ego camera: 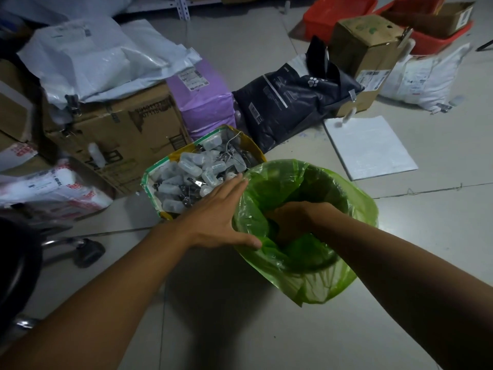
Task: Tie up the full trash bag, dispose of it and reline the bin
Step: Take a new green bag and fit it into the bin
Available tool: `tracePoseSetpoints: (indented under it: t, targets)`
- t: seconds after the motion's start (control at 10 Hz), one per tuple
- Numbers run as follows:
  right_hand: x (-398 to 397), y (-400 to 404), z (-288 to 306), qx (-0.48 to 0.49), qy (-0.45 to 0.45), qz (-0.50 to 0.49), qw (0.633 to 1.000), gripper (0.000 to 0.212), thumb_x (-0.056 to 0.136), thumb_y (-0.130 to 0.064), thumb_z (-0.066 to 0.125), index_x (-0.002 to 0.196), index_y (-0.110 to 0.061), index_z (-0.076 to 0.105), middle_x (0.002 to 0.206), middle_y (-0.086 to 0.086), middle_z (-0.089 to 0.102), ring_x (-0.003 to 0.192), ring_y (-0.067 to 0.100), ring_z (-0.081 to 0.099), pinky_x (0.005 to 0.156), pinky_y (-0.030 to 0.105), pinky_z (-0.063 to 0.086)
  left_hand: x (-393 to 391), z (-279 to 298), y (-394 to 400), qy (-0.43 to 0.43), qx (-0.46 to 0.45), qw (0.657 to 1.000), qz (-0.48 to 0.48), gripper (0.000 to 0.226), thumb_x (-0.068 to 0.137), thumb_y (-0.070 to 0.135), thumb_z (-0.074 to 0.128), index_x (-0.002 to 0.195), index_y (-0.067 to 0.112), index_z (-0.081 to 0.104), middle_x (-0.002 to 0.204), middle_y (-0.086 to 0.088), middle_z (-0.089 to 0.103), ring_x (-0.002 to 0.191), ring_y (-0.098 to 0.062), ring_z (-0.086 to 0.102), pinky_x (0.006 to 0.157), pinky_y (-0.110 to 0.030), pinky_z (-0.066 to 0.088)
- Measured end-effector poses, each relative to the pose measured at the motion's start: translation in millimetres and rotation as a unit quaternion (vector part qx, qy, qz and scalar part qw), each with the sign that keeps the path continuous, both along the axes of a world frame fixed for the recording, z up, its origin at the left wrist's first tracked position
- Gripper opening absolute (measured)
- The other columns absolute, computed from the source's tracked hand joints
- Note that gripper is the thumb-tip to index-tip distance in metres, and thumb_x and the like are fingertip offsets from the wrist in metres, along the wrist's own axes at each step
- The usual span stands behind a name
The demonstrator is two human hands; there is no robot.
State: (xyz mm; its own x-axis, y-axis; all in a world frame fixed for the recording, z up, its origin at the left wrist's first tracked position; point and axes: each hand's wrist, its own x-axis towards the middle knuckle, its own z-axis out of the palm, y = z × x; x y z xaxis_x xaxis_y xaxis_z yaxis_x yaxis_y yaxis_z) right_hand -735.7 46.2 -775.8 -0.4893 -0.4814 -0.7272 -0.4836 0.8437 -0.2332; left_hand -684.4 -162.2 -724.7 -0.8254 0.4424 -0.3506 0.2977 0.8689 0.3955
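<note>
A green plastic liner [354, 209] drapes over the rim of a round bin on the floor, its edge hanging down the outside. My left hand [221, 212] lies flat with straight fingers against the bin's left rim, thumb pressing the liner at the near edge. My right hand [290, 217] reaches down inside the bin with its fingers curled into the green plastic. The bin's own wall is hidden under the liner. No tied trash bag shows in this view.
A sack of small plastic bottles and metal clips [197, 166] stands touching the bin's left. Cardboard boxes [114, 134], a purple parcel [205, 102] and a black bag [288, 102] lie behind. A white sheet [370, 148] rests on the floor at right. A chair caster [88, 252] sits left.
</note>
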Motion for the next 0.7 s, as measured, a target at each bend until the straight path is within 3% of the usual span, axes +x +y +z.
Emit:
tracePoseSetpoints:
  t: [0.2, 0.3, 0.4, 0.5, 0.6, 0.7]
  targets:
    - [-5.7, -8.2, -36.9, 0.032, -0.021, 0.013, 0.999, 0.105, 0.078, -0.052, 0.075, 0.156, -0.023, 0.011, 0.158, 0.01, 0.03, 0.141, 0.032, 0.036, 0.116, 0.047, 0.03, 2.0, -9.3, -7.7, -0.007, 0.011, 1.0, -0.01, 0.15, 0.042, 0.097, 0.059, 0.145, 0.039, -0.034, 0.155, 0.022, -0.034, 0.145, -0.002, -0.021, 0.121, -0.043, 0.008]
    - [-8.6, -8.1, -50.2, 0.041, -0.019, 0.011, 0.999, 0.115, 0.076, -0.054, 0.076, 0.156, -0.025, -0.001, 0.161, 0.013, 0.021, 0.143, 0.034, 0.031, 0.117, 0.047, 0.028, 2.8, -16.4, -9.5, -0.002, 0.027, 1.0, -0.011, 0.152, 0.043, 0.09, 0.067, 0.144, 0.039, -0.035, 0.155, 0.02, -0.034, 0.145, -0.002, -0.021, 0.118, -0.035, 0.003]
    - [-11.4, -6.9, -58.0, 0.05, -0.011, 0.009, 0.999, 0.123, 0.073, -0.057, 0.076, 0.155, -0.025, -0.01, 0.162, 0.014, 0.016, 0.145, 0.036, 0.026, 0.118, 0.049, 0.023, 3.0, -22.8, -7.6, 0.009, 0.048, 0.999, 0.003, 0.149, 0.051, 0.072, 0.077, 0.146, 0.035, -0.033, 0.159, 0.017, -0.027, 0.14, 0.005, -0.017, 0.117, -0.028, 0.002]
    - [-12.2, -4.3, -68.5, 0.067, 0.002, 0.001, 0.998, 0.116, 0.079, -0.062, 0.068, 0.155, -0.029, -0.013, 0.164, 0.013, 0.006, 0.148, 0.038, 0.016, 0.121, 0.052, 0.015, 2.4, -25.2, -4.3, 0.014, 0.066, 0.998, 0.017, 0.145, 0.054, 0.062, 0.077, 0.148, 0.034, -0.029, 0.163, 0.012, -0.015, 0.138, 0.006, -0.008, 0.117, -0.028, 0.008]
    - [-13.0, 2.5, -87.6, 0.084, 0.091, 0.084, 0.989, 0.076, 0.094, -0.06, 0.044, 0.156, -0.027, 0.015, 0.162, 0.009, 0.019, 0.146, 0.032, 0.024, 0.118, 0.045, 0.019, 1.7, -25.3, -2.8, 0.017, 0.072, 0.997, 0.016, 0.143, 0.053, 0.063, 0.076, 0.147, 0.037, -0.029, 0.163, 0.013, -0.011, 0.138, 0.007, -0.004, 0.115, -0.026, 0.01]
    - [-1.1, 7.6, -111.1, 0.024, 0.147, -0.027, 0.988, 0.065, 0.092, -0.065, 0.041, 0.139, -0.022, 0.051, 0.145, 0.001, 0.051, 0.133, 0.022, 0.046, 0.107, 0.033, 0.035, 2.0, -25.2, -1.6, 0.023, 0.075, 0.997, 0.013, 0.144, 0.053, 0.062, 0.077, 0.144, 0.042, -0.033, 0.164, 0.012, -0.01, 0.137, 0.007, -0.004, 0.114, -0.026, 0.011]
